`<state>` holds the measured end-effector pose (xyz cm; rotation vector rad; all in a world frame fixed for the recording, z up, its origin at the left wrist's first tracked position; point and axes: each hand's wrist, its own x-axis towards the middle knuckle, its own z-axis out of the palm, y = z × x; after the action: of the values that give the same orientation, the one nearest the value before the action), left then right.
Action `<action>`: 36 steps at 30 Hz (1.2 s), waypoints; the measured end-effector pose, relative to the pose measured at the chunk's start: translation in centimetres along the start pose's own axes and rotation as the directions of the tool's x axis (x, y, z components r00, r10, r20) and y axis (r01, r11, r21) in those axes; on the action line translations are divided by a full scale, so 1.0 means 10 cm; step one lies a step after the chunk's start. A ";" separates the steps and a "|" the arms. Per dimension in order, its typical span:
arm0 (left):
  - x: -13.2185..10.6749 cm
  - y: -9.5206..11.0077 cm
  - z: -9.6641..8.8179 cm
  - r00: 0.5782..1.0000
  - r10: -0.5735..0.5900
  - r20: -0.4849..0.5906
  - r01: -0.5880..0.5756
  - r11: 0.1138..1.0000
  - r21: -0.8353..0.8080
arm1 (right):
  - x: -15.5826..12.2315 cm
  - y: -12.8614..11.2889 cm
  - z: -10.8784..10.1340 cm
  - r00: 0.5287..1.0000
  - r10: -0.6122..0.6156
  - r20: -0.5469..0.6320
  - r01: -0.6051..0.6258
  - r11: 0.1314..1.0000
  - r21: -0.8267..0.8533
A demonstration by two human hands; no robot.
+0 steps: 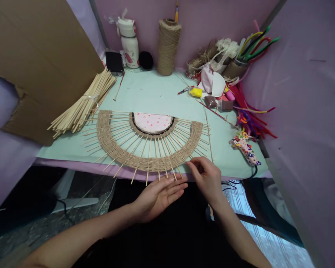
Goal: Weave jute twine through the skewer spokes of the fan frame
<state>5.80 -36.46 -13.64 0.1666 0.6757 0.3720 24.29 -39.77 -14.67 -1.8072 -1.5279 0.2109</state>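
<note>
A half-round woven piece (145, 163) lies on the table, with a broad twine band threaded over thin wooden sticks that fan outward. At its centre is a half-disc of white fabric (152, 123) with pink dots, bordered by a dark braid and a narrower twine band. My left hand (160, 195) rests palm up under the stick ends at the near edge, fingers stretched out. At the band's lower right, my right hand (208, 176) has thumb and forefinger pinched together by the outer edge. Whatever is between those fingertips is too small to make out.
A tied bundle of sticks (83, 102) leans left beside cardboard (44, 56). Behind stand a white bottle (130, 46) and a twine spool (169, 48). To the right are clay packets (210, 101), pipe cleaners (251, 100) and a fabric-covered glue gun (246, 149) with a cord.
</note>
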 end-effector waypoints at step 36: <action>-0.05 0.17 0.13 0.975 0.023 -0.219 -0.059 0.986 -0.157 | -0.40 0.13 -0.02 0.979 0.200 -0.040 -0.184 0.952 0.245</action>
<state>5.85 -35.16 -11.88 -0.0162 0.8544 0.4883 24.29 -43.48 -16.69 -1.7490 -1.2236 0.4096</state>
